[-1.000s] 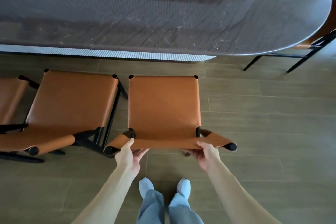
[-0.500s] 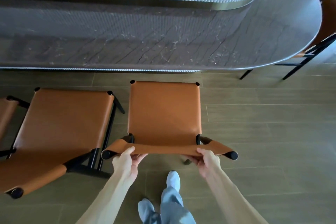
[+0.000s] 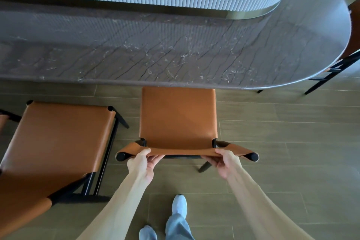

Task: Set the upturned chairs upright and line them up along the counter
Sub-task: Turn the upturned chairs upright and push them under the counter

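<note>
Left hand (image 3: 141, 163) and right hand (image 3: 227, 162) grip the chair (image 3: 178, 121) backrest; beyond them, the seat front risks striking the counter (image 3: 175, 54) edge.

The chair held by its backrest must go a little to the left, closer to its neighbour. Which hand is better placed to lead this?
Probably the right hand. It grips the backrest of the held chair on the side away from the neighbouring chair, so it can push leftward. The left hand could only steady.
</note>
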